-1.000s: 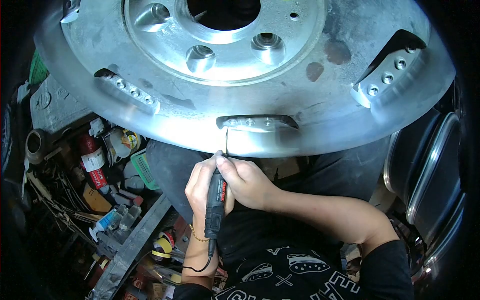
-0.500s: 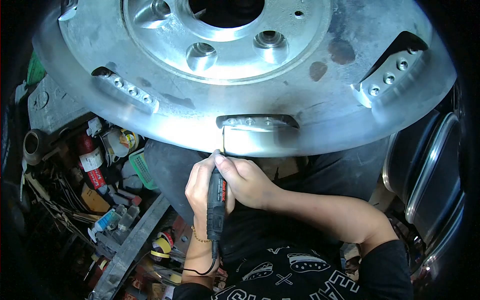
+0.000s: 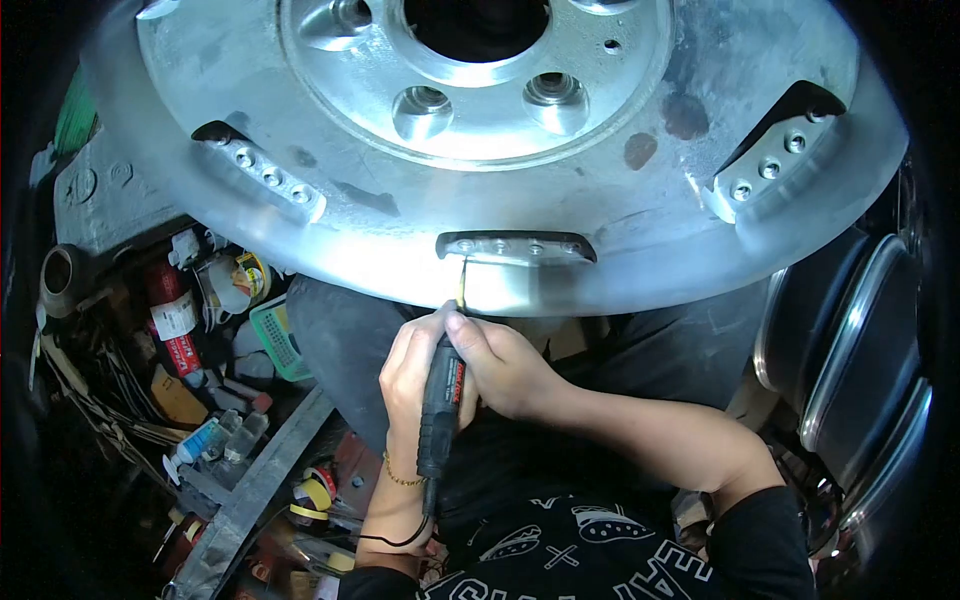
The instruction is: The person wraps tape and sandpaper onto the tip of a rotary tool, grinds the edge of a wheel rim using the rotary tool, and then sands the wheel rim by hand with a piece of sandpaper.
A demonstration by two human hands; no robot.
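Observation:
My left hand and my right hand are together, both wrapped around a black corded rotary tool. The tool stands nearly upright in view, with its thin tip at the near rim of a large round metal disc. That tip reaches the left part of the edge below a dark slot with small screw holes. My right thumb lies over the front of the tool. The cord leaves the tool's lower end and runs left past my left wrist.
At the left are a metal beam, a red bottle, a green basket, tape rolls and a grey metal block. Black round seats with shiny rims stand at the right.
The tool and both hands have shifted slightly right along the disc's edge, so the tip sits further right below the slot. The view has also moved a little.

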